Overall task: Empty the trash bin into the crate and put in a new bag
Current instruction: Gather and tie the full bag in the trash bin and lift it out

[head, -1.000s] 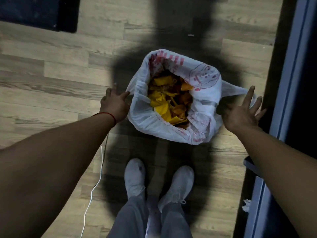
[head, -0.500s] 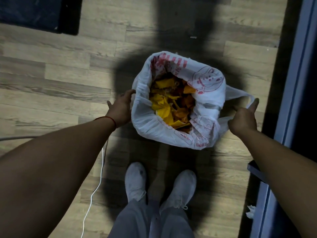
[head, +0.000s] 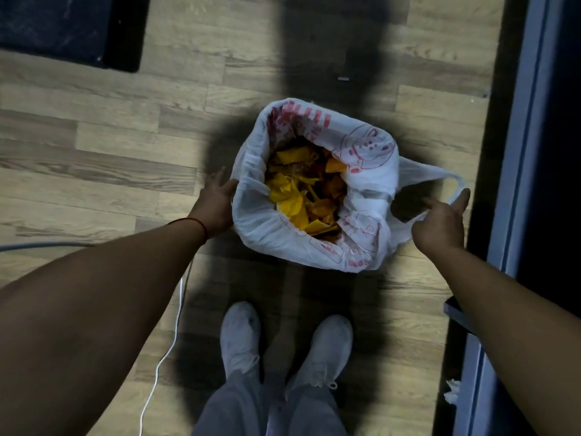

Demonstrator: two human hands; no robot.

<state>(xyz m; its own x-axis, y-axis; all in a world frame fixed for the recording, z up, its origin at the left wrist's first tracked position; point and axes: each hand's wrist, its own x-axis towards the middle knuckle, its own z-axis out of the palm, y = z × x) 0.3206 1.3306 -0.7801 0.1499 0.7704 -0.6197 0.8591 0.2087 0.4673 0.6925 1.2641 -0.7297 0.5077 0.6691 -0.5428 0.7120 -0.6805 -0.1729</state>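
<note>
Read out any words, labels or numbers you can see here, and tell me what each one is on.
No text here is legible.
On the white bag: red characters near the rim and beside the round red emblem, too blurred to read.
On the yellow scraps: no print visible.

The scene is dim and grainy, lit from behind and above the person, whose broad dark shadow [head: 330, 58] falls forward across the wooden floor [head: 94, 146] and rings the white trash bag [head: 371, 152], the brightest thing in view. The top left corner and the right edge sink into near black. Wide-angle distortion bows the floor planks and swells the forearms [head: 94, 325] at the lower corners, and fine detail such as the bag's red print looks soft and smeared.
</note>
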